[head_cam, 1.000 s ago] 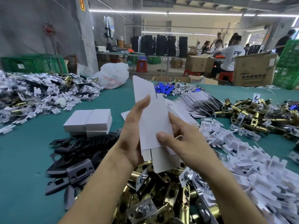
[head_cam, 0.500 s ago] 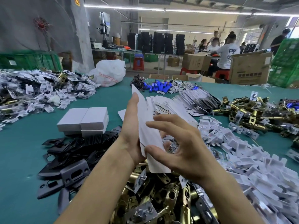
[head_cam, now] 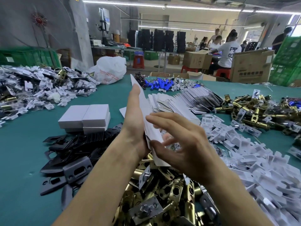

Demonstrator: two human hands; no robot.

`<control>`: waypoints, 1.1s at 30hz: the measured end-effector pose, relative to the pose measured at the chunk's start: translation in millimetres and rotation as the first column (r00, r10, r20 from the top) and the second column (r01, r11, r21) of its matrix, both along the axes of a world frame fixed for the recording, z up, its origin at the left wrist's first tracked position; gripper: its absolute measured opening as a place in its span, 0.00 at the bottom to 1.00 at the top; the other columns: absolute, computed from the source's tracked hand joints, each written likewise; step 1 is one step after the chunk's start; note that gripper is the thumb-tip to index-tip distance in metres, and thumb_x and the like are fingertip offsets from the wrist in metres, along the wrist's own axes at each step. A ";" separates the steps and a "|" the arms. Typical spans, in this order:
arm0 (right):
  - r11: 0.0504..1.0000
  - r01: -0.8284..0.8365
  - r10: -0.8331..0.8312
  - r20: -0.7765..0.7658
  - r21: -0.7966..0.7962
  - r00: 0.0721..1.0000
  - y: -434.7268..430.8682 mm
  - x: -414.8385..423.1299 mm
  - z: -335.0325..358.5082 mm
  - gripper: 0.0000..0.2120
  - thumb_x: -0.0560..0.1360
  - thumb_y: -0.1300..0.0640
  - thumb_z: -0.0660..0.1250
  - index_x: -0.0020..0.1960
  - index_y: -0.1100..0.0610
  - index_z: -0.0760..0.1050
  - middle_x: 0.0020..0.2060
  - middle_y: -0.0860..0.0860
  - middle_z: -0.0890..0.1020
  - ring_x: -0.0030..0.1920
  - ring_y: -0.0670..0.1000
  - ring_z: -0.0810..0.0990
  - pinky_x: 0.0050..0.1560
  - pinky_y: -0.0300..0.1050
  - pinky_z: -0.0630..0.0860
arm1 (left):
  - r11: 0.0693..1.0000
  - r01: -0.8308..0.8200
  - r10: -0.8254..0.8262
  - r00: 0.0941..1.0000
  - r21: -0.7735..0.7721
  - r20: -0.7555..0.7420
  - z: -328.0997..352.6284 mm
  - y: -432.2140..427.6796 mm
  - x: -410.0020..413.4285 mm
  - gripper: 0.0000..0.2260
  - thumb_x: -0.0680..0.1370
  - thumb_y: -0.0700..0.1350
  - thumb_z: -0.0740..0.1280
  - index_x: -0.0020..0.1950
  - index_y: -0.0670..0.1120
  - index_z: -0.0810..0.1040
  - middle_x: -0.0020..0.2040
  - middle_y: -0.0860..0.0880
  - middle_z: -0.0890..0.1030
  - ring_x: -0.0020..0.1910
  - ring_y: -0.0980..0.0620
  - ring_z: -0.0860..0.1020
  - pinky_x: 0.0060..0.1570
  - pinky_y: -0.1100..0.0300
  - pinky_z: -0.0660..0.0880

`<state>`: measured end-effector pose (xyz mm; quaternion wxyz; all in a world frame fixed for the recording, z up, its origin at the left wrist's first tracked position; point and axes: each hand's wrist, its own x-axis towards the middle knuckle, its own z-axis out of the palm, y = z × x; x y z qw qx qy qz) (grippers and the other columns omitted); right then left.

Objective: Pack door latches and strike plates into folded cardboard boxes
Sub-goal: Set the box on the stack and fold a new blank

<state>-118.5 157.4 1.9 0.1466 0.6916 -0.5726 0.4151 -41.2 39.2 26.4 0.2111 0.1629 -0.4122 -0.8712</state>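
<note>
**Box blank pressed between our hands**

We press our left hand (head_cam: 133, 121), fingers straight, flat against a white box blank (head_cam: 147, 110) that stands on edge above the brass latches (head_cam: 162, 193). Our right hand (head_cam: 184, 144), fingers spread and only lightly bent, touches its other face with index tip and thumb. Black strike plates (head_cam: 78, 144) lie to the left on the green desk (head_cam: 19, 160), with folded boxes (head_cam: 91, 115) just behind them.

The left grip's (head_cam: 133, 121) palm and thumb are hidden against the flat cardboard blank (head_cam: 147, 111), whose near end the right grip (head_cam: 184, 144) partly covers. The brass latch pile (head_cam: 162, 193) runs off the near edge, the white insert pile (head_cam: 260, 168) off the right. The far plastic bag's (head_cam: 110, 69) print is unreadable.
</note>
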 end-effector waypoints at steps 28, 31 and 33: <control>0.969 0.141 -0.012 0.528 -0.205 0.849 -3.0 8.9 11.7 0.25 0.75 0.51 0.69 0.69 0.37 0.69 0.59 0.39 0.78 0.55 0.44 0.82 0.47 0.43 0.82 | 0.065 -0.238 0.653 0.745 -0.969 -0.139 0.8 14.0 15.3 0.50 0.62 0.63 0.78 0.78 0.64 0.55 0.59 0.56 0.72 0.52 0.54 0.74 0.49 0.53 0.76; 0.945 0.234 -0.098 0.487 -0.227 0.868 -4.7 7.3 7.7 0.26 0.75 0.57 0.70 0.69 0.41 0.70 0.59 0.42 0.80 0.53 0.43 0.83 0.47 0.42 0.82 | 0.004 -0.231 0.647 0.743 -0.973 -0.174 -2.6 15.8 12.4 0.46 0.64 0.58 0.78 0.76 0.65 0.57 0.56 0.57 0.70 0.49 0.54 0.73 0.43 0.56 0.72; 0.932 0.288 -0.156 0.474 -0.220 0.867 -5.1 7.5 6.8 0.25 0.74 0.56 0.70 0.69 0.44 0.72 0.57 0.44 0.81 0.51 0.44 0.84 0.47 0.43 0.82 | -0.002 -0.240 0.641 0.745 -0.971 -0.186 -3.7 17.3 11.2 0.44 0.65 0.56 0.79 0.75 0.65 0.59 0.55 0.57 0.70 0.49 0.54 0.74 0.44 0.55 0.74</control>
